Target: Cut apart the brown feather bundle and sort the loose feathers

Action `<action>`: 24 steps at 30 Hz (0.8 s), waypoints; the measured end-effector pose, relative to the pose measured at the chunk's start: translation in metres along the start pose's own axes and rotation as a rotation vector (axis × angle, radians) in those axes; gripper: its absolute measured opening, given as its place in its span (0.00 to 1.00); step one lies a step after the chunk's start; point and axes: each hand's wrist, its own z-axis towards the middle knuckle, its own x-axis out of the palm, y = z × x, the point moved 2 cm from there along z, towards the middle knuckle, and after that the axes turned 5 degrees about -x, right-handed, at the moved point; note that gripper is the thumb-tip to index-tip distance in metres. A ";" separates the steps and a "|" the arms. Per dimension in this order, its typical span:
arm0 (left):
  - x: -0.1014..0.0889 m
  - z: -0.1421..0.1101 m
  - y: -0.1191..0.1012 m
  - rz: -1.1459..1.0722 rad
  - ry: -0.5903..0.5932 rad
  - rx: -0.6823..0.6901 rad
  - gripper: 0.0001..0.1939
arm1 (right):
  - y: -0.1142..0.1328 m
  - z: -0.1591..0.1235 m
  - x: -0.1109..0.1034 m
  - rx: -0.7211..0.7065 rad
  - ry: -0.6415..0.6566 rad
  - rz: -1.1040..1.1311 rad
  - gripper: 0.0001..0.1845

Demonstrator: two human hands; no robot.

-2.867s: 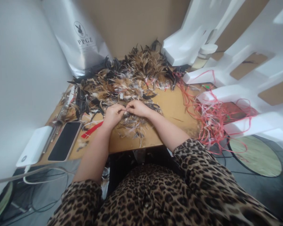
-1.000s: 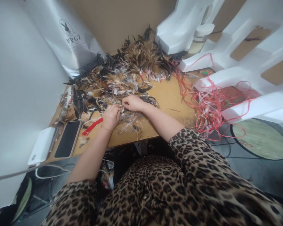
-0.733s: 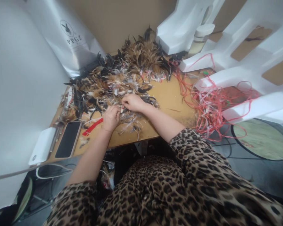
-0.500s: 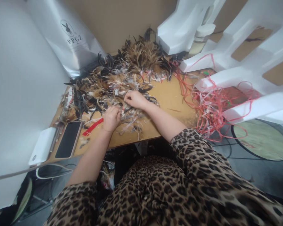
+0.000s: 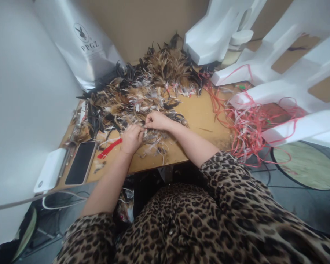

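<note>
My left hand (image 5: pixel 132 138) is closed in a pinch over the near edge of a spread of loose brown, black and white feathers (image 5: pixel 114 101). Touching or nearly touching its fingertips, my right hand (image 5: pixel 157 121) is pinched too. Whatever lies between the fingers is too small to make out. A taller bunch of brown and black feathers (image 5: pixel 167 64) stands behind the hands. Pale feather scraps (image 5: pixel 154 146) lie on the table just below them. Left of my left hand is a strip of red material (image 5: pixel 109 149).
A phone (image 5: pixel 80 163) and a white power bank (image 5: pixel 50 170) with a cable lie at the table's (image 5: pixel 198 110) left edge. Tangled pink string (image 5: pixel 247 124) hangs over the right edge, among white foam pieces (image 5: pixel 277 95). A silver bag (image 5: pixel 96 55) and a lidded jar (image 5: pixel 236 44) stand behind.
My right hand has moved slightly down towards my left, so the fingertips now meet or nearly meet. The right-hand fingers have closed further. The view has shifted a little.
</note>
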 end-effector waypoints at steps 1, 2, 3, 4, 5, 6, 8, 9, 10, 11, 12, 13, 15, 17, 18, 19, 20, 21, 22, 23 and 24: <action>0.000 0.000 0.000 -0.004 -0.004 0.006 0.06 | 0.001 0.000 0.001 0.002 0.005 0.000 0.07; 0.000 0.000 -0.001 -0.007 -0.006 0.011 0.06 | 0.003 -0.001 0.002 0.008 0.006 0.000 0.06; 0.000 0.000 -0.001 -0.010 -0.008 0.015 0.06 | 0.004 -0.001 0.002 0.014 0.004 -0.002 0.06; 0.001 0.000 -0.001 -0.014 -0.011 0.016 0.06 | 0.005 -0.001 0.003 0.020 0.001 -0.006 0.06; 0.001 0.000 0.000 -0.018 -0.015 0.014 0.06 | 0.006 -0.002 0.003 0.023 -0.004 -0.013 0.07; 0.001 0.000 0.000 -0.024 -0.021 0.010 0.06 | 0.007 -0.002 0.004 0.024 -0.010 -0.022 0.07; 0.002 0.000 0.001 -0.036 -0.029 0.000 0.06 | 0.007 -0.002 0.004 0.020 -0.019 -0.039 0.08; 0.002 0.000 0.002 -0.040 -0.030 -0.004 0.06 | 0.006 -0.002 0.005 0.016 -0.023 -0.048 0.08; 0.002 0.000 0.002 -0.041 -0.029 -0.005 0.06 | 0.006 -0.002 0.005 0.013 -0.025 -0.061 0.08; 0.002 0.000 0.002 -0.039 -0.026 -0.005 0.06 | 0.005 -0.002 0.006 0.010 -0.025 -0.079 0.08; 0.002 0.000 0.002 -0.038 -0.023 -0.005 0.06 | 0.005 -0.002 0.006 0.004 -0.023 -0.101 0.08; 0.002 0.000 0.002 -0.035 -0.017 -0.005 0.06 | 0.006 -0.003 0.006 -0.004 -0.022 -0.127 0.09; 0.002 0.000 0.001 -0.037 -0.001 -0.008 0.06 | 0.009 -0.004 0.006 -0.023 -0.022 -0.189 0.09; 0.002 0.000 -0.001 -0.046 0.021 -0.007 0.06 | 0.014 -0.006 0.006 -0.029 -0.025 -0.256 0.10; 0.002 0.001 -0.001 -0.052 0.027 -0.003 0.06 | 0.017 -0.006 0.005 -0.023 -0.025 -0.288 0.11; 0.001 0.001 -0.002 -0.058 0.029 0.001 0.06 | 0.019 -0.007 0.005 -0.015 -0.024 -0.317 0.11; 0.001 0.002 -0.003 -0.063 0.028 0.006 0.06 | 0.022 -0.008 0.005 -0.007 -0.021 -0.339 0.11; 0.001 0.002 -0.003 -0.067 0.025 0.011 0.06 | 0.023 -0.008 0.006 0.001 -0.019 -0.354 0.11; 0.000 0.002 -0.004 -0.072 0.022 0.014 0.06 | 0.024 -0.008 0.007 0.006 -0.020 -0.359 0.11; 0.000 0.002 -0.004 -0.078 0.021 0.014 0.06 | 0.023 -0.008 0.007 0.012 -0.029 -0.353 0.11; 0.000 0.002 -0.004 -0.087 0.020 0.010 0.06 | 0.022 -0.007 0.008 0.014 -0.048 -0.331 0.10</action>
